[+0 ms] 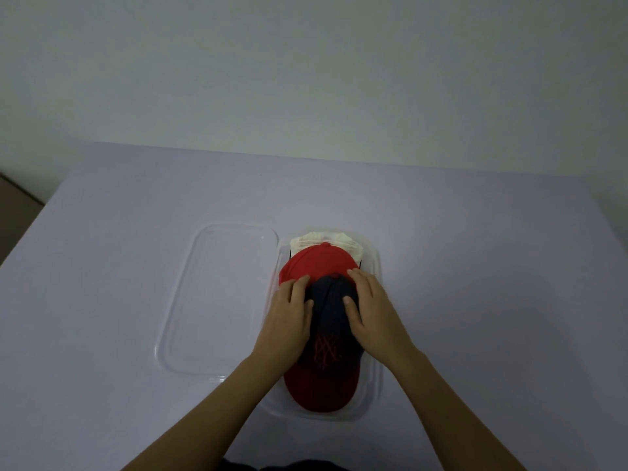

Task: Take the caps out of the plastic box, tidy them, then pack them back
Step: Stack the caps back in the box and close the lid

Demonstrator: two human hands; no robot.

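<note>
A clear plastic box (373, 389) stands on the table just right of centre. Three caps lie nested in it. The white cap (323, 240) is farthest from me, the red cap (314, 261) sits over it, and the navy cap with a red brim and red embroidered logo (331, 338) lies nearest me on top. My left hand (289, 321) rests on the navy crown's left side, fingers spread and reaching onto the red cap. My right hand (370, 311) presses the crown's right side, its thumb on the navy cloth.
The box's clear lid (190, 300) lies flat on the table directly left of the box. The pale table (492, 266) runs to a far edge against a plain wall. A dark strip of floor shows at the far left.
</note>
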